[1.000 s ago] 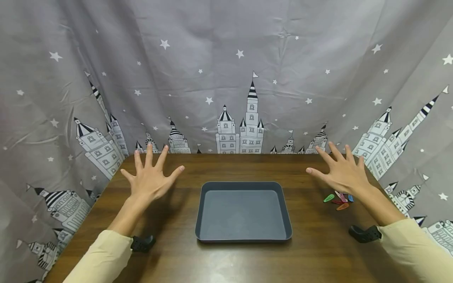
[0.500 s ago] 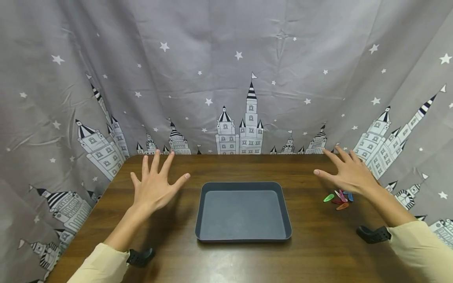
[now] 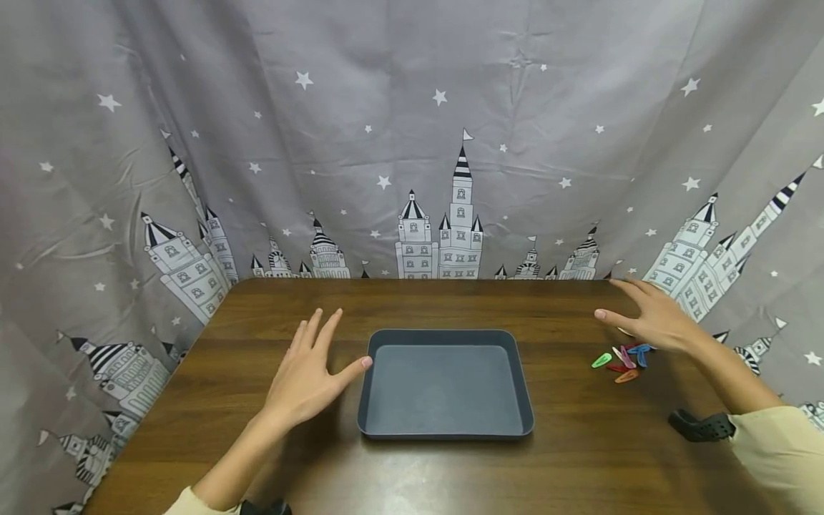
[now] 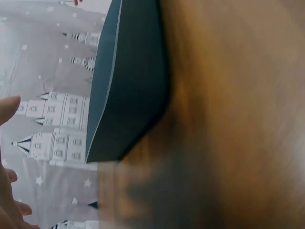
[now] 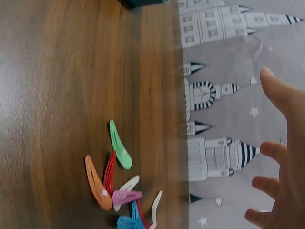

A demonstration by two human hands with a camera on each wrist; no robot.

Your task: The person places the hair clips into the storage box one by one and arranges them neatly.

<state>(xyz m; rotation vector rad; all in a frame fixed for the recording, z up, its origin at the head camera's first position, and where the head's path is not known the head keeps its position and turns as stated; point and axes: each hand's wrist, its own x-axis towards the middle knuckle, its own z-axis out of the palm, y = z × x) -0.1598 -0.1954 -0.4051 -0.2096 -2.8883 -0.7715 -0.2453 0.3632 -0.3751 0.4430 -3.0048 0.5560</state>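
My left hand [image 3: 305, 375] hovers at the left side of a dark grey rectangular tray [image 3: 445, 390], fingers extended and thumb tip overlapping the tray's left rim in the head view. It holds nothing. The left wrist view shows the tray's outer wall [image 4: 138, 81] close by. Out to the right, my right hand [image 3: 656, 318] is held over the table with fingers spread, above and behind a small heap of snap hair clips [image 3: 623, 357]. In the right wrist view lie a green hair clip [image 5: 120, 145], an orange hair clip [image 5: 97, 183], a pink hair clip [image 5: 127, 196] and several others.
The brown wooden table [image 3: 412, 304] carries the tray in the middle and the clips to its right. A grey curtain [image 3: 412, 86] printed with castles and stars hangs behind the table and along both sides.
My left hand has moved right and nearer, up to the tray's left side. My right hand has shifted further right, uncovering more of the hair clips. Tray and clips stay in place.
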